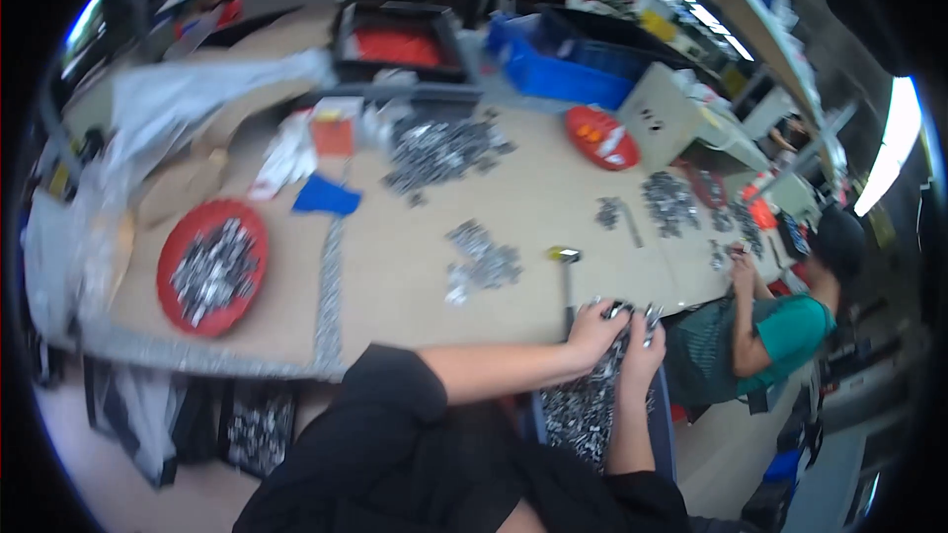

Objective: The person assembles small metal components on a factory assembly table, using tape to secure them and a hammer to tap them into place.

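While small metal parts (583, 405) are being gathered at the table edge (395, 336) by curled left hand (595, 328) and right hand (644, 343), exact grip being unclear, several piles (444, 150) are being left unsorted.

Shiny metal parts (583, 405), matt wooden tabletop (395, 266), glossy red plastic tray (178, 247), blue plastic bin (563, 74)

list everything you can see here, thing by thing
red round tray: 1, red, left of table, full of small metal parts
metal part piles: several, silver, spread over the table
blue bin: 1, blue, far edge
red dish: 1, red, beside the blue bin
blue cloth: 1, blue, left of centre
hammer: 1, dark handle, near edge
co-worker: 1, green shirt, right
left hand: on metal parts, near edge
right hand: on metal parts, beside the left
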A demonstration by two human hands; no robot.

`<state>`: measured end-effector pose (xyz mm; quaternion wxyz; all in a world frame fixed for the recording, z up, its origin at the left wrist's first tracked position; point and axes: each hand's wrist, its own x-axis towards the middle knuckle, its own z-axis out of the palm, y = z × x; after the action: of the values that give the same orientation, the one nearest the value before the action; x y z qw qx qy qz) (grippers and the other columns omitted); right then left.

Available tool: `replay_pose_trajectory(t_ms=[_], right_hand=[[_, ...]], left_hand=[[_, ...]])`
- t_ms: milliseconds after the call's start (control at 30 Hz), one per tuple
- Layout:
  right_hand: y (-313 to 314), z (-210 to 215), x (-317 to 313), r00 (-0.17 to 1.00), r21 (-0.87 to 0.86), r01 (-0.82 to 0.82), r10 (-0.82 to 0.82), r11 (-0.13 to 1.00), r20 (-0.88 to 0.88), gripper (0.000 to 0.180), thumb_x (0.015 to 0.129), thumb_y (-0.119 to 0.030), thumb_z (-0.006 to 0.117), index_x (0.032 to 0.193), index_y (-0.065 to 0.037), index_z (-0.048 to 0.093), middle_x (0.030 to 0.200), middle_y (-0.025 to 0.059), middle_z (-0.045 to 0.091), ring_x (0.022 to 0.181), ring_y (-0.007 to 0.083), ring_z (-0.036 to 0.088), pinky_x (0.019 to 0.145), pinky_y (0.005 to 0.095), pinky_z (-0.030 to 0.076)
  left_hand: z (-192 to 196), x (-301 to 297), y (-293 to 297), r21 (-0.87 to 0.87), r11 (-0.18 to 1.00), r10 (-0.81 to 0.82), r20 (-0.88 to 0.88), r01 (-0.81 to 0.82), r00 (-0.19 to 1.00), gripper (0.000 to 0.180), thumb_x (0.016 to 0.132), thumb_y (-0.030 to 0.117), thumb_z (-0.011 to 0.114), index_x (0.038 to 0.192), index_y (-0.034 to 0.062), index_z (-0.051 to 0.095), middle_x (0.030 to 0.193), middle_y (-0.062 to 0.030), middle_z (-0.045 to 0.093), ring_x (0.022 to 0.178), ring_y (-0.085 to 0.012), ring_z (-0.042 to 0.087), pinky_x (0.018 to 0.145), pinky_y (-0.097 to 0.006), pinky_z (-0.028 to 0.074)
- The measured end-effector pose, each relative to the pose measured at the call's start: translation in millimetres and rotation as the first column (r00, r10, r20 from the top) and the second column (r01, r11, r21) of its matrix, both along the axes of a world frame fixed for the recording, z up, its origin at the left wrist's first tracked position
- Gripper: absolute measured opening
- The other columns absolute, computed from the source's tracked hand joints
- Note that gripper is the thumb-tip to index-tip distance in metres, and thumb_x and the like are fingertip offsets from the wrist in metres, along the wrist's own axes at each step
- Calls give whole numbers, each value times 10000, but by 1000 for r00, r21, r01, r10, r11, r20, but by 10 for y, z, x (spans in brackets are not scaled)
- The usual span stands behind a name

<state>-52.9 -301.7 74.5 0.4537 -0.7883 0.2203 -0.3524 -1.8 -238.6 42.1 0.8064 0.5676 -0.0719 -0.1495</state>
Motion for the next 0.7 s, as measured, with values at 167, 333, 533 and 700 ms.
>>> replay_pose_trajectory(t_ms=[167, 333, 533, 700], right_hand=[[1003, 75, 737, 927, 200, -373, 357, 906, 111, 217, 807, -159, 572, 897, 38, 566, 848, 93, 563, 771, 164, 523, 691, 279, 420], [2118, -219, 1296, 796, -29, -603, 603, 797, 56, 213, 771, -212, 595, 834, -8, 589, 804, 107, 570, 745, 212, 537, 676, 323, 417], [3142, -613, 1358, 721, -86, -690, 671, 719, -170, 520, 751, -432, 550, 993, 27, 568, 1126, 221, 476, 1043, 357, 428, 904, 380, 339], [3042, -620, 1423, 735, -228, -678, 645, 698, -211, 403, 767, -388, 547, 943, -28, 592, 1067, 144, 527, 1010, 330, 447, 860, 382, 367]], left_hand=[[363, 417, 1255, -23, 983, 179, -127, -183, 976, 311, 804, 153, 529, 1063, -19, 512, 985, -112, 531, 813, -136, 532, 682, -246, 434], [61, 653, 2363, -291, 818, 421, -285, -496, 861, 342, 836, 150, 498, 1128, -14, 432, 940, -88, 538, 811, -132, 524, 664, -264, 444], [-326, 613, 3346, -149, 759, 608, -186, -634, 772, 289, 851, 160, 454, 1083, -10, 478, 900, -66, 532, 777, -132, 528, 630, -254, 446], [-437, 672, 3439, 235, 779, 584, 63, -581, 809, 325, 812, 183, 463, 1060, -22, 505, 958, -136, 516, 838, -198, 535, 694, -302, 441]])
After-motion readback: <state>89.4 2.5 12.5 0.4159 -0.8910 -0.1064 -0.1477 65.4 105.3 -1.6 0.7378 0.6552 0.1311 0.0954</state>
